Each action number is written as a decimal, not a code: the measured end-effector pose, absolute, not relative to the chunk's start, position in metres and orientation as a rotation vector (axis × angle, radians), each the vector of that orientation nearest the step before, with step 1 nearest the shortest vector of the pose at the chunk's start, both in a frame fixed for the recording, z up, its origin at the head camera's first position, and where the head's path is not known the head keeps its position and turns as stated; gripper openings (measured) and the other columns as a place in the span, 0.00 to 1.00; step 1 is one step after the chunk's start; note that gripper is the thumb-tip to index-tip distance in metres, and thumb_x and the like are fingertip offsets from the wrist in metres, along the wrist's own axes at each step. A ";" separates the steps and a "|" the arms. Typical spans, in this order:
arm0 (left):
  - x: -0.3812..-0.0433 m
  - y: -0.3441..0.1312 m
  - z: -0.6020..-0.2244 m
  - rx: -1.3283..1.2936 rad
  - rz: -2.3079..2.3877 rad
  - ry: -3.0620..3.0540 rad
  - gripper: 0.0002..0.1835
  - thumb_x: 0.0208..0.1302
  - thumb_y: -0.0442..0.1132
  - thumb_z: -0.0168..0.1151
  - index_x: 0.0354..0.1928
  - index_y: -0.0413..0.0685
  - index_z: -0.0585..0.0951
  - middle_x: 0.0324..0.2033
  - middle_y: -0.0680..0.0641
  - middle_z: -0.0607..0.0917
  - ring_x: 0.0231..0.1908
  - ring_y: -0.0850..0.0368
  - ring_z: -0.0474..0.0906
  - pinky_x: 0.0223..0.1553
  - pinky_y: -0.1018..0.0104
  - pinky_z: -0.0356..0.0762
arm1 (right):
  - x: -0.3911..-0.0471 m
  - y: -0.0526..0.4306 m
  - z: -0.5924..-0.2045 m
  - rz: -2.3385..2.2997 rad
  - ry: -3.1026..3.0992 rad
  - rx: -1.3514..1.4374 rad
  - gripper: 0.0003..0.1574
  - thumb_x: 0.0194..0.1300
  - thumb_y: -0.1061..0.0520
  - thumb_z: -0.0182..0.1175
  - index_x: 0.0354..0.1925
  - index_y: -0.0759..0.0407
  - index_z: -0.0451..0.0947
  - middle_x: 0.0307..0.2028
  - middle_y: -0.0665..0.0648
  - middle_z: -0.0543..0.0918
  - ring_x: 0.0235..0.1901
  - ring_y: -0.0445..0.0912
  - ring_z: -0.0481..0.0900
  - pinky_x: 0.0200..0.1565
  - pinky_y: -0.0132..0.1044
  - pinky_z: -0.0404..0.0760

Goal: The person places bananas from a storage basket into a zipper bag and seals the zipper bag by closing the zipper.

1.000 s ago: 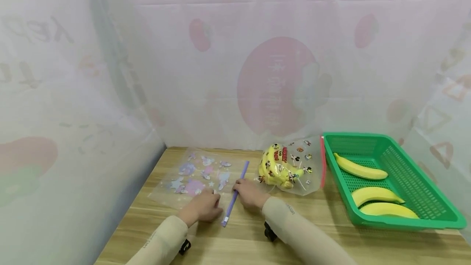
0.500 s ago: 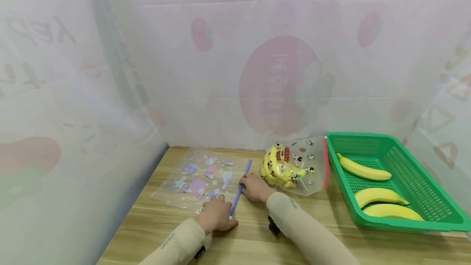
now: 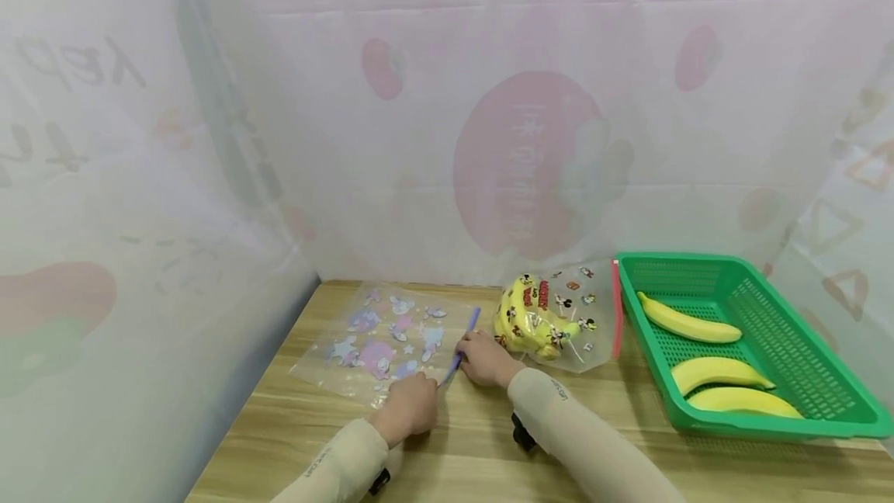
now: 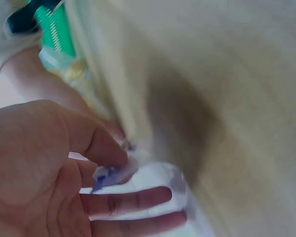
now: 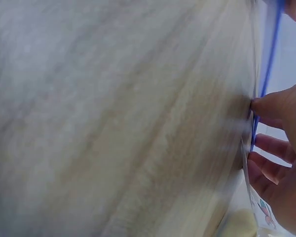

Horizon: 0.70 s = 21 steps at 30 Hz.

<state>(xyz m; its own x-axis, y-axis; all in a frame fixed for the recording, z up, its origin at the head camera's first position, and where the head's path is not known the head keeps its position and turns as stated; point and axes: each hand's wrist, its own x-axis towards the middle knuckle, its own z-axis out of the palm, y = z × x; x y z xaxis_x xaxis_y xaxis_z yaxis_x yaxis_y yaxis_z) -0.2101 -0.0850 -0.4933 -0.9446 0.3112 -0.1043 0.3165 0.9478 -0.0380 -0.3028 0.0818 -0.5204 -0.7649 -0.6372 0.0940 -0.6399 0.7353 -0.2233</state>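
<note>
A clear slider zip bag (image 3: pixel 375 332) with purple and blue cartoon prints lies flat on the wooden table, its purple zip strip (image 3: pixel 475 320) on the right side. At the strip's near end, my left hand (image 3: pixel 408 404) pinches the purple slider end (image 4: pixel 106 177) between thumb and index finger; its other fingers are stretched out. Midway along the strip, my right hand (image 3: pixel 486 358) holds the blue-purple edge (image 5: pixel 267 66) between thumb and fingertips. The strip bends upward slightly between the two hands.
Right of the hands lies a second clear zip bag (image 3: pixel 587 309) with a red strip and yellow bananas (image 3: pixel 513 320) inside. A green plastic basket (image 3: pixel 831 379) at the right holds bananas (image 3: pixel 687 320). Printed white cloth walls (image 3: pixel 391 177) enclose the table's back and sides.
My left hand has moved right onto the strip's near end, opened its fingers, then pinched it. My right hand has shifted slightly. The near end of the strip has been raised.
</note>
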 end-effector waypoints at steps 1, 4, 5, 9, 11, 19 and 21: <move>-0.212 -0.087 -0.490 0.486 -0.033 3.005 0.10 0.56 0.38 0.60 0.37 0.40 0.80 0.28 0.44 0.76 0.30 0.47 0.77 0.30 0.51 0.78 | -0.302 0.082 -0.520 0.382 -2.913 1.075 0.11 0.66 0.57 0.57 0.46 0.55 0.80 0.45 0.56 0.78 0.46 0.52 0.74 0.49 0.43 0.74; -0.217 -0.096 -0.479 0.494 0.113 3.021 0.08 0.56 0.36 0.58 0.36 0.41 0.80 0.26 0.46 0.77 0.27 0.50 0.76 0.27 0.53 0.77 | -0.301 0.084 -0.520 0.380 -2.906 1.069 0.11 0.65 0.56 0.57 0.45 0.54 0.80 0.44 0.55 0.77 0.45 0.51 0.73 0.48 0.42 0.74; -0.219 -0.098 -0.474 0.503 0.138 3.042 0.07 0.56 0.36 0.57 0.35 0.41 0.79 0.24 0.47 0.77 0.25 0.51 0.75 0.26 0.54 0.76 | -0.301 0.085 -0.520 0.380 -2.904 1.063 0.11 0.66 0.56 0.57 0.45 0.54 0.80 0.44 0.55 0.76 0.45 0.50 0.73 0.48 0.42 0.74; -0.227 -0.106 -0.455 0.563 0.255 3.186 0.03 0.55 0.35 0.57 0.26 0.47 0.74 0.18 0.50 0.72 0.18 0.56 0.67 0.19 0.60 0.68 | -0.301 0.089 -0.517 0.388 -2.860 1.035 0.08 0.65 0.54 0.58 0.42 0.52 0.80 0.44 0.54 0.76 0.45 0.49 0.72 0.50 0.42 0.73; -0.231 -0.109 -0.445 0.583 0.336 3.247 0.05 0.57 0.35 0.57 0.25 0.48 0.73 0.17 0.52 0.70 0.17 0.58 0.64 0.17 0.64 0.64 | -0.301 0.090 -0.513 0.427 -2.831 1.009 0.08 0.66 0.53 0.58 0.42 0.52 0.80 0.45 0.53 0.76 0.46 0.48 0.72 0.50 0.43 0.73; -0.241 -0.116 -0.409 0.585 0.779 3.381 0.04 0.62 0.34 0.61 0.29 0.45 0.78 0.22 0.52 0.79 0.19 0.62 0.71 0.20 0.68 0.70 | -0.304 0.095 -0.488 0.707 -2.644 0.918 0.06 0.68 0.56 0.57 0.42 0.53 0.79 0.40 0.49 0.79 0.41 0.44 0.76 0.44 0.39 0.77; -0.240 -0.117 -0.403 0.560 0.821 3.430 0.03 0.61 0.35 0.63 0.30 0.45 0.80 0.26 0.52 0.82 0.23 0.61 0.76 0.25 0.66 0.75 | -0.304 0.097 -0.479 0.761 -2.592 0.917 0.06 0.68 0.58 0.57 0.41 0.55 0.79 0.39 0.50 0.81 0.40 0.44 0.77 0.43 0.38 0.77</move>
